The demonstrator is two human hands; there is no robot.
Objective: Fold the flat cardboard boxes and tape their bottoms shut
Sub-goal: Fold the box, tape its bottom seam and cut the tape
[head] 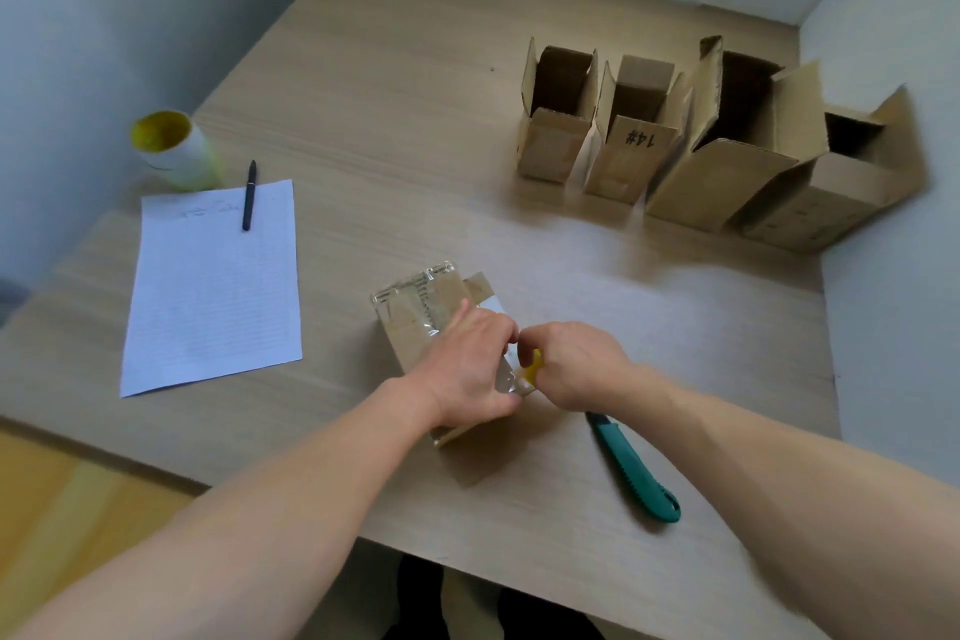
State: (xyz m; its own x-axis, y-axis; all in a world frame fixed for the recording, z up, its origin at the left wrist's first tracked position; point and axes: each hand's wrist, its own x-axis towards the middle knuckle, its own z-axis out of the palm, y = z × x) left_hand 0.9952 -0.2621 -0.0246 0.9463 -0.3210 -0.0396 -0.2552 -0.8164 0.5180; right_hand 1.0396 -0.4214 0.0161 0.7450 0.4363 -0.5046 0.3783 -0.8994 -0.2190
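- A strip of warm yellow wood floor (62, 509) shows past the desk's near left edge.
- The desk (363, 120) is pale wood-grain laminate, set in a corner of plain pale walls (78, 16).
- A green utility knife (631, 468) lies flat near the front edge, just right of the hands.
- The cardboard box (410, 327) sits near the desk's centre front: brown, with glossy, wrinkled clear tape over its upturned flaps.
- The left hand (472, 369) rests on the box, fingers curled over it and gripping.
- The right hand (576, 364) meets the left, its fingers clamped on a small yellow object (532, 364); I cannot tell what it is.
- To the left lies a lined paper sheet (213, 286) with a black pen (249, 195) on its top edge.
- Beyond it stands a tape roll (171, 148) with a yellow core.
- At the far right stand four folded boxes (727, 140) in a row, top flaps open, one marked "14#".
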